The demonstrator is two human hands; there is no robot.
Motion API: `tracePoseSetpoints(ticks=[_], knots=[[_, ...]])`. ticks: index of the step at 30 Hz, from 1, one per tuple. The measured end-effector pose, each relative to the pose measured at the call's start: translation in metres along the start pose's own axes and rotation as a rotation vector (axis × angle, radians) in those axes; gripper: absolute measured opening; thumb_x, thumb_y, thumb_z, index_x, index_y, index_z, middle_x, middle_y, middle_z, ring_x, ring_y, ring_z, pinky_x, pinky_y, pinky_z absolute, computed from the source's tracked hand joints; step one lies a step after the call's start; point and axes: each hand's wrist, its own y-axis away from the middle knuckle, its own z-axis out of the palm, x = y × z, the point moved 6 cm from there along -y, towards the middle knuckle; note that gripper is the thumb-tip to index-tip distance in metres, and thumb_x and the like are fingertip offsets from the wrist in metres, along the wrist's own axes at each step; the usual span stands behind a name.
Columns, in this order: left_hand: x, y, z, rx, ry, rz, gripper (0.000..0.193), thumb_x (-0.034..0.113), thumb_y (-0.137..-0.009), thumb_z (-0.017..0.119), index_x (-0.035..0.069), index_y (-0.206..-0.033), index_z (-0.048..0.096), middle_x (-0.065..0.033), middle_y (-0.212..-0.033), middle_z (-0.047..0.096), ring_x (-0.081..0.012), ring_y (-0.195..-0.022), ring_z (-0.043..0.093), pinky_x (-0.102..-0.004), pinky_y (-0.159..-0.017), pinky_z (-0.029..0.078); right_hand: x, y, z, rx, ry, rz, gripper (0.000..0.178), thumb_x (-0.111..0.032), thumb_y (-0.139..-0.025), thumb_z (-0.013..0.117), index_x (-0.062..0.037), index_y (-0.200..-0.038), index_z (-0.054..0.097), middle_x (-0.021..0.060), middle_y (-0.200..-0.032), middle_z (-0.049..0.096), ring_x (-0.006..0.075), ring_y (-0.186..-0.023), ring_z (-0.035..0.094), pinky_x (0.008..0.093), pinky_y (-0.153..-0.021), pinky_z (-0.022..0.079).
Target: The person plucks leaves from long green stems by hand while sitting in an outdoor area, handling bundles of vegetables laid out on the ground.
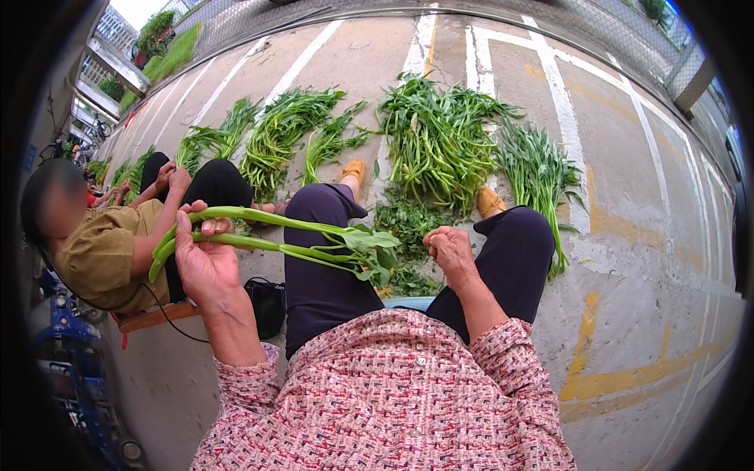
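My left hand [203, 255] is raised in front of me and grips a small bunch of long green vegetable stems [267, 231]. The stems run to the right, and their leafy ends [369, 251] hang over my left knee. My right hand [452, 250] is closed in a loose fist above my right knee, close to the leaf tips; whether it holds a bit of leaf I cannot tell. My knees in dark trousers [322, 267] spread apart below the hands.
Several heaps of leafy greens [440, 141] lie spread on the painted concrete ground ahead. Trimmed leaves [408, 224] lie between my feet. A person in an olive top [102, 251] sits at my left on a low stool, with a black bag [267, 302] beside me.
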Motion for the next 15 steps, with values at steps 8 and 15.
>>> tracePoseSetpoints(ticks=[8,15], knots=[[0.002,0.000,-0.005,0.045,0.032,-0.048,0.015,0.018,-0.092,0.050,0.003,-0.095,0.052,-0.0129,-0.089,0.060,-0.0142,-0.060,0.049,-0.0282,-0.058,0.040,-0.014,0.010,0.007,-0.039,-0.247,0.097,0.019,-0.003,-0.077,0.045,-0.0014,-0.088,0.060,0.0011,-0.067,0.059,0.0039,-0.047,0.044,0.0160,-0.042,0.035],[0.001,0.000,-0.010,0.075,0.037,-0.068,0.016,0.018,-0.092,0.049,0.003,-0.096,0.053,-0.0125,-0.089,0.060,-0.0141,-0.060,0.047,-0.0286,-0.059,0.039,-0.004,0.007,0.018,-0.174,-0.174,0.084,0.019,-0.002,-0.077,0.045,-0.0013,-0.087,0.060,0.0006,-0.068,0.059,0.0038,-0.048,0.045,0.0159,-0.044,0.035]])
